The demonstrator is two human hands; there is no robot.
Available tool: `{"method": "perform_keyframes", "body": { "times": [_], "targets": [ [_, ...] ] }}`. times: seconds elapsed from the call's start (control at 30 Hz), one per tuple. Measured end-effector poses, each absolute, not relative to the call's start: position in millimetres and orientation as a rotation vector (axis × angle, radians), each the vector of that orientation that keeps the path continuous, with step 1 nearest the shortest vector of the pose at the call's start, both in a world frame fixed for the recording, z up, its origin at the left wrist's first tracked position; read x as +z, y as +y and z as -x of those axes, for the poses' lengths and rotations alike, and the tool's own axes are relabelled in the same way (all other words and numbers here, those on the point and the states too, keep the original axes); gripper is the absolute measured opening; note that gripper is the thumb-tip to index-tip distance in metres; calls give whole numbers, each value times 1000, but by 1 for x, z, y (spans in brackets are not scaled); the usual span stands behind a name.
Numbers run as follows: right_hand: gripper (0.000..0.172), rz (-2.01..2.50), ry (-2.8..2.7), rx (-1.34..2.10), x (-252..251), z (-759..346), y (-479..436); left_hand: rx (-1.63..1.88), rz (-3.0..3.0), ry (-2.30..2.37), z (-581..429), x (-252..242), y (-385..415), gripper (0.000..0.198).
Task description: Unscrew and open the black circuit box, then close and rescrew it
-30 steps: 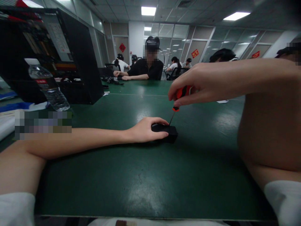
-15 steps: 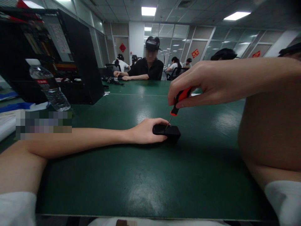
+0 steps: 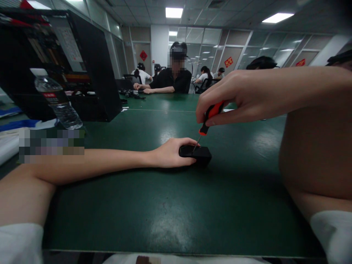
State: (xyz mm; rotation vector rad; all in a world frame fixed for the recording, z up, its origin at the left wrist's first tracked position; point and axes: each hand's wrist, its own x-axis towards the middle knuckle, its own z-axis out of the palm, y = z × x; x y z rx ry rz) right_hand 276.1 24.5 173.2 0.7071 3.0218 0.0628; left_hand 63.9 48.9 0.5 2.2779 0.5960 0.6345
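Observation:
A small black box-shaped object rests on the green tabletop, its exact kind unclear. My left hand grips it from the left, thumb on the near side and fingers on the far side. Above it, my right hand is closed around the red and black handle of a screwdriver. The screwdriver slants down to the left, and its thin shaft meets the top of the black object. Whether the tip sits in a screw is too small to tell.
An open black computer case stands at the back left, with a water bottle before it. Across the green table sits a person in black, near some dark cables. Other people sit farther back.

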Motion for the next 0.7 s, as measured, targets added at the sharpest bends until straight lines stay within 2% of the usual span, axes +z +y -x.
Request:
{"method": "perform_keyframes", "body": {
  "times": [0.7],
  "targets": [
    [23, -613, 3072, 106, 171, -275, 30, 640, -2275, 596, -65, 1, 48, 44]
  ]
}}
